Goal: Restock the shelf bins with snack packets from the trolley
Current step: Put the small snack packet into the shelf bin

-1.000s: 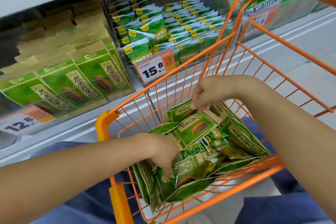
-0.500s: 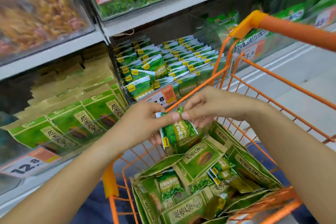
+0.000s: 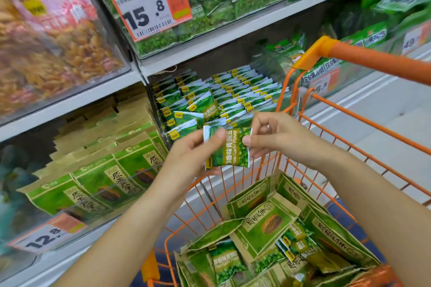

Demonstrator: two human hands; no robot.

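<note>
1. Supermarket shelving fills the background, tiered with clear-fronted bins and orange price tags, while an orange wire trolley (image 3: 303,123) stands drawn up against the lower shelf.

2. Both hands hold one small green pea packet (image 3: 229,148) above the trolley's front rim: the left hand (image 3: 193,154) grips its left edge with the thumb across the face, and the right hand (image 3: 270,137) pinches its upper right corner between thumb and fingers.

3. Directly behind the packet sits the pea bin (image 3: 217,98), already lined with upright rows of matching packets. The step in hand appears to be carrying this packet from trolley to bin.

4. The next move probably calls for slotting the packet upright into a front row, its printed face matching its neighbours, since the rows look tightly packed and leave little slack.

5. More stock waits in the trolley: larger kraft seed packs (image 3: 268,223) piled over further small pea packets. Those larger packs seem meant for the seed bin (image 3: 98,170) at lower left, priced 12.8.

6. The trolley's raised orange handle (image 3: 373,58) and wire front stand between the person and the shelf, so the reach must pass over the rim. Upper bins are blurred.
</note>
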